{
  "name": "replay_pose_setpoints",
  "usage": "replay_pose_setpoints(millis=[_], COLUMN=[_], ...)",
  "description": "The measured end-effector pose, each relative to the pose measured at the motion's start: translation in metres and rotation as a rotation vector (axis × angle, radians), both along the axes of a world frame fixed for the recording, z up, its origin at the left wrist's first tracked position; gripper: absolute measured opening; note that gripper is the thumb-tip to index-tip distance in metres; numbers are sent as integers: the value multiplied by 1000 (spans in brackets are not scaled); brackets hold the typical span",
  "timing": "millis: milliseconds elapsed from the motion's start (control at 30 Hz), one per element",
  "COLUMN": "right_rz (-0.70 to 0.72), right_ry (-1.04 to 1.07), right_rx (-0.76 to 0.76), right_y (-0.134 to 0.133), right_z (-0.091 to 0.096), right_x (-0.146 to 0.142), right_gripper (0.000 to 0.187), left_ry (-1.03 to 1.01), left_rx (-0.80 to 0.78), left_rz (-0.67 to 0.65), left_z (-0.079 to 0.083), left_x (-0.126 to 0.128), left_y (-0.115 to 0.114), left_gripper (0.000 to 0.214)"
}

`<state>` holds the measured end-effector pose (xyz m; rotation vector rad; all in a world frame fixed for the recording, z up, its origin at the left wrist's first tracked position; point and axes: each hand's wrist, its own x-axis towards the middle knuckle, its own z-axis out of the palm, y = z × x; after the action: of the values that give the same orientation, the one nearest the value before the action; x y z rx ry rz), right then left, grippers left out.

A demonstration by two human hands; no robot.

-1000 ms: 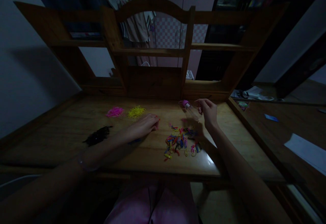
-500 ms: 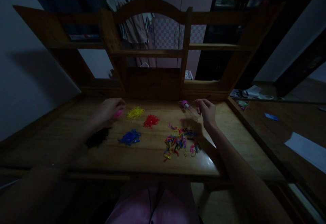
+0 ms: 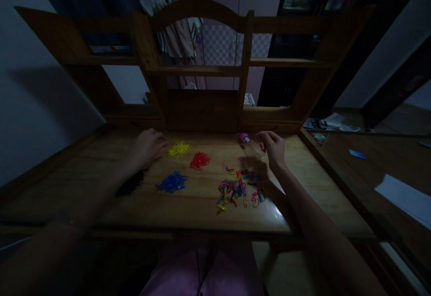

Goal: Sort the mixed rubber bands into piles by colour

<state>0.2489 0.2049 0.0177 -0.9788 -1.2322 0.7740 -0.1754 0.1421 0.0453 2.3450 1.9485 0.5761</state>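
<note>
My right hand [image 3: 274, 148] holds a small clear bottle [image 3: 252, 148] with a pink cap above the desk [image 3: 202, 206]. Below it lies a mixed heap of coloured rubber bands [image 3: 238, 188]. Sorted piles sit to the left: red [image 3: 200, 160], yellow [image 3: 179, 149] and blue [image 3: 172, 182]. My left hand [image 3: 147, 148] reaches to the far left and covers the spot where a pink pile lay; its fingers are curled down and I cannot see what they hold. A black pile [image 3: 129, 183] is partly hidden under my left forearm.
A wooden hutch with shelves [image 3: 202, 69] rises at the desk's back edge. To the right stands another wooden surface with papers [image 3: 402, 197] and a blue card [image 3: 357, 154]. A grey wall borders the left side.
My left hand has swung from the red pile near the middle to the far left, onto the pink pile, uncovering the red and blue piles. My right hand has stayed put with the bottle.
</note>
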Motion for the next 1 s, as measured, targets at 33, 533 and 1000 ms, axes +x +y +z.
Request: replay_pose_setpoints(millis=[33, 533, 1000], right_rz=[-3, -5, -17], right_ry=[-4, 23, -30], right_rx=[-2, -13, 6], right_y=[0, 0, 1], right_z=[0, 4, 1], right_x=[0, 1, 3], right_gripper=[22, 21, 22], left_ry=[33, 70, -16], left_rx=[61, -284, -295], left_rz=[23, 11, -652], left_z=[1, -7, -2], left_x=[18, 99, 179], left_y=[-3, -7, 22], left_gripper=[29, 43, 12])
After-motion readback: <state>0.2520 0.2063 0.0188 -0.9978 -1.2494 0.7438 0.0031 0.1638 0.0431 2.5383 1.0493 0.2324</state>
